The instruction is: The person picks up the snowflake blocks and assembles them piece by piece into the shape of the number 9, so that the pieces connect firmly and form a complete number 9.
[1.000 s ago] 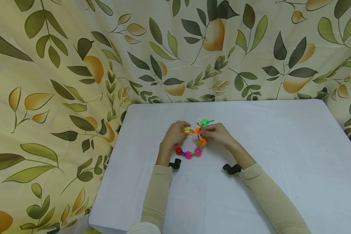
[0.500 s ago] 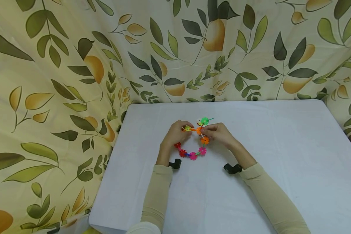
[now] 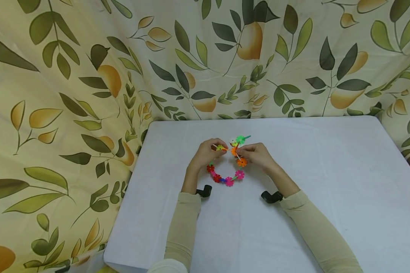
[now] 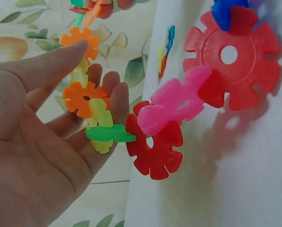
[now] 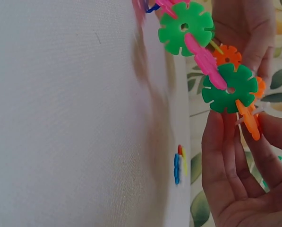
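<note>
A chain of slotted plastic flower discs (image 3: 229, 181), in several colours, hangs in a loop between the two hands. My left hand (image 3: 205, 153) pinches its left end; in the left wrist view the thumb lies on an orange disc (image 4: 79, 40), with another orange disc (image 4: 74, 100) and a yellow disc (image 4: 101, 124) by the fingers. My right hand (image 3: 256, 154) pinches the other side near an orange disc (image 5: 248, 120), with a green disc (image 5: 229, 88) joined to it. Past the right fingertips sticks up a bright green disc (image 3: 240, 140). Whether the two ends touch, I cannot tell.
A few small discs (image 5: 177, 165) lie on the white-covered table (image 3: 311, 170) behind the hands. Black wrist devices (image 3: 271, 196) sit at both cuffs. A leaf-and-fruit patterned curtain (image 3: 205, 57) stands behind the table and along its left.
The lower part of the chain has swung a little to the right. The left fingers have lifted slightly with their end of the chain; the right hand has barely moved.
</note>
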`<state>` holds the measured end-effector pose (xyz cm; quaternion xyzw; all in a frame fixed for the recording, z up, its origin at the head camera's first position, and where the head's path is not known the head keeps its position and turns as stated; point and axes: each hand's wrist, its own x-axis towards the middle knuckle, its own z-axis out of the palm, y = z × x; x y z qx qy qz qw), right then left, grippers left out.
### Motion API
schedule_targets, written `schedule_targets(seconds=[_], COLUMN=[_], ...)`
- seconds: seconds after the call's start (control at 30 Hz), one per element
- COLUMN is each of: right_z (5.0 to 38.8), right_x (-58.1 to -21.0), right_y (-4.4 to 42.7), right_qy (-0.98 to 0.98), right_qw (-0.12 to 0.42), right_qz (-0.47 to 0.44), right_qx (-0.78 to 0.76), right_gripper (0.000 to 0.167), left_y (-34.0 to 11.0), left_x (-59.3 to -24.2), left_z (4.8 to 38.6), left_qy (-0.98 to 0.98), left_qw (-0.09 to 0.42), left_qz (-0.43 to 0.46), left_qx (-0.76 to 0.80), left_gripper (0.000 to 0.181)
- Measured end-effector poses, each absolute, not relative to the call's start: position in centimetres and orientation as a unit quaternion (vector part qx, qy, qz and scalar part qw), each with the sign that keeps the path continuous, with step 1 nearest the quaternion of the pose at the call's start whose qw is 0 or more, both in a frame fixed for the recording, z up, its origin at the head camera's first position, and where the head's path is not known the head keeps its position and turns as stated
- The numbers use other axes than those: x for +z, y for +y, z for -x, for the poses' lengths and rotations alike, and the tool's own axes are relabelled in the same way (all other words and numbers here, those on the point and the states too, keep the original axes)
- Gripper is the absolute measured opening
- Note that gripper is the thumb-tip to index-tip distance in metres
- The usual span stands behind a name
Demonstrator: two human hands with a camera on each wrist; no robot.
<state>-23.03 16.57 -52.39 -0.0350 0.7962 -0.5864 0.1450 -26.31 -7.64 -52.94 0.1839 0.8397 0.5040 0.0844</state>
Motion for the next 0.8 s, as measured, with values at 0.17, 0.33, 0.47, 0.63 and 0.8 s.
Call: schedule_targets(seconds=[0.17, 0.33, 0.47, 0.63, 0.8], right_z=[23.06, 23.06, 23.01, 23.05, 23.1], right_x=[-52.53, -52.61, -52.64, -52.71, -52.52], right_y=[16.61, 16.65, 16.63, 16.63, 16.75], right_qy=[0.8, 0.801, 0.803, 0.804, 0.805], right_qw=[0.139, 0.14, 0.142, 0.142, 0.145], right_qz=[0.035, 0.038, 0.041, 0.039, 0.04], right_qx=[-0.582, -0.581, -0.577, -0.576, -0.573], right_gripper=[0.035, 0.037, 0.037, 0.035, 0.036], left_y=[-7.45, -7.25, -7.14, -7.03, -7.0], left_x=[-52.81, -52.63, -52.61, -52.5, -52.44], left_z=[26.33, 26.2, 26.11, 26.0, 25.99], left_qy=[0.834, 0.83, 0.828, 0.829, 0.825], left_qw=[0.078, 0.087, 0.096, 0.101, 0.11], left_qz=[-0.199, -0.2, -0.192, -0.178, -0.171], left_qx=[0.508, 0.513, 0.518, 0.521, 0.527], left_gripper=[0.011, 0.011, 0.011, 0.009, 0.009])
